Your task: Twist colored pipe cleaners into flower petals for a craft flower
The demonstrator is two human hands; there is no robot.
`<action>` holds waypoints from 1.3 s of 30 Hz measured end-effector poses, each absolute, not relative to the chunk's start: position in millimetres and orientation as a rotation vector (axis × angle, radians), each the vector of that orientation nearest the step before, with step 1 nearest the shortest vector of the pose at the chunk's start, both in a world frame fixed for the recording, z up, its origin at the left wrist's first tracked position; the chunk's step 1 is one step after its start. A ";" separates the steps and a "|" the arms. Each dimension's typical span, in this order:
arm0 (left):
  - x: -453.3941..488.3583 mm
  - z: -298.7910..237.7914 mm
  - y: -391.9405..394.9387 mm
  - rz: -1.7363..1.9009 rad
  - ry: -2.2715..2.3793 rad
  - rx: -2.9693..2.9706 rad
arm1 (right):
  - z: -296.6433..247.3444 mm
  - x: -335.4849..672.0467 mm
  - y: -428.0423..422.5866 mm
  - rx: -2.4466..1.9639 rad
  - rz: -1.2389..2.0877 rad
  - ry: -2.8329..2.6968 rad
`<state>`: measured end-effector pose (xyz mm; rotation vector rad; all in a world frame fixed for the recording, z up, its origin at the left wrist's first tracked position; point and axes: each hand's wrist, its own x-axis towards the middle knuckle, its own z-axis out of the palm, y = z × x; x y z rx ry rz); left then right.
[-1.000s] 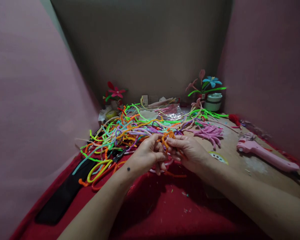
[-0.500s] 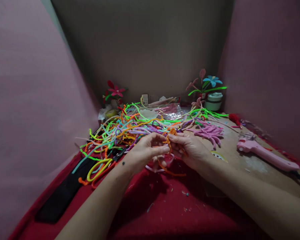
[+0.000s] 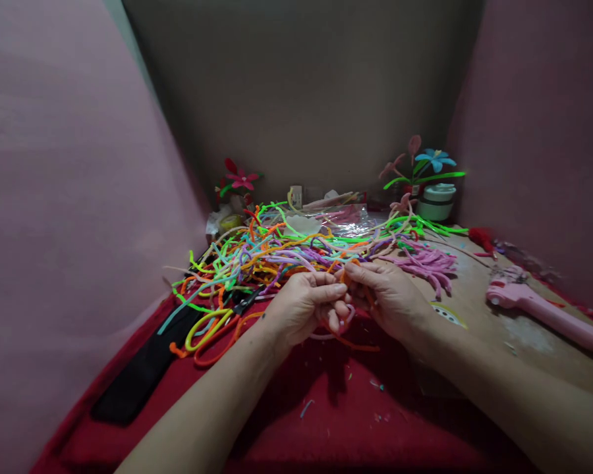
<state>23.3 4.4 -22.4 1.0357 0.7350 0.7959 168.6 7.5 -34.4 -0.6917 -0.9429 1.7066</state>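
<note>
An orange pipe cleaner (image 3: 358,345) is held between both hands, its loose end trailing below them over the red cloth. My left hand (image 3: 306,306) pinches it with thumb and forefinger, the other fingers curled. Close against it, my right hand (image 3: 390,293) grips the bent upper part of the same pipe cleaner. Fingers hide most of its shape. Behind the hands spreads a tangled heap of coloured pipe cleaners (image 3: 257,253), and a bundle of pink pipe cleaners (image 3: 432,262) lies right of it.
A pink glue gun (image 3: 543,306) rests on the brown board (image 3: 474,355) at right. Scissors with yellow and orange handles (image 3: 205,331) and a black strip (image 3: 133,382) lie left. Pipe-cleaner flowers (image 3: 435,159) and a pale round container (image 3: 435,202) stand behind. Small scraps dot the red cloth (image 3: 336,428).
The whole scene has shifted right in view as the head turned slightly. My fingers have closed further around the orange pipe cleaner, hiding its upper loop more.
</note>
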 end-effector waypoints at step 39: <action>24.9 -17.0 2.9 1.074 0.977 1.256 | -20.9 194.5 22.0 -0.643 1.537 -1.236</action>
